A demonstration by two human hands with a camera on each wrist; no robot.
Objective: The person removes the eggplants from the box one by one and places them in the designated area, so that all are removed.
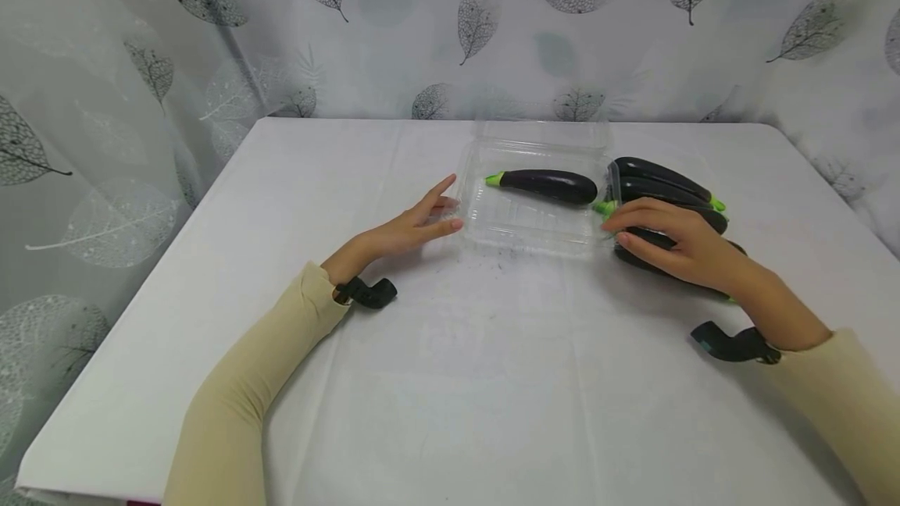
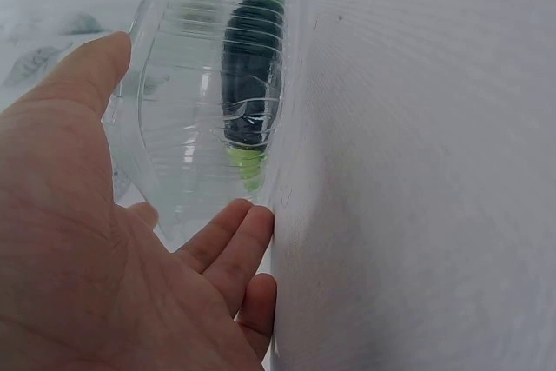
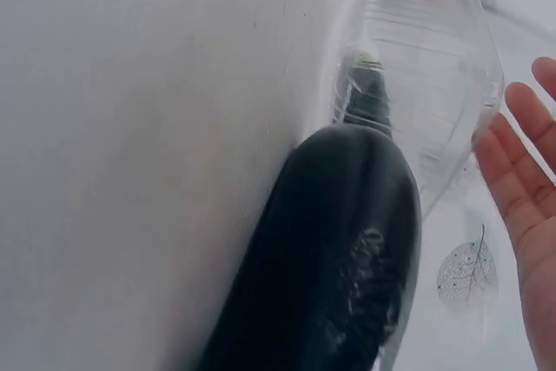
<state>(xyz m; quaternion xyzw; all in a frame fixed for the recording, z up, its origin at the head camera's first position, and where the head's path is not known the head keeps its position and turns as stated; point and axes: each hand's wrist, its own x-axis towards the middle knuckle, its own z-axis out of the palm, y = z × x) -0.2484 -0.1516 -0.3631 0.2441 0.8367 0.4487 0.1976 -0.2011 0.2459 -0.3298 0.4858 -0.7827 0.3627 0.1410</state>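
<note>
A clear plastic container (image 1: 530, 229) stands toward the back of the table, with one dark eggplant (image 1: 551, 186) lying crosswise inside, green stem to the left. My left hand (image 1: 401, 234) is at the container's left side, thumb and fingers spread; the left wrist view shows its fingertips at the wall. Over several loose eggplants (image 1: 664, 176) to the right is my right hand (image 1: 678, 244), its fingertips by the container's right rim. In the right wrist view its fingers (image 3: 512, 171) are extended beside that rim, and a large eggplant (image 3: 326, 258) fills the foreground. Neither hand grips anything.
A white cloth covers the table (image 1: 450, 381). Behind it hangs a pale curtain (image 1: 394, 37) with a leaf print. Dark wrist mounts (image 1: 369, 293) sit on both wrists, below beige sleeves. The loose eggplants lie close against the container's right side.
</note>
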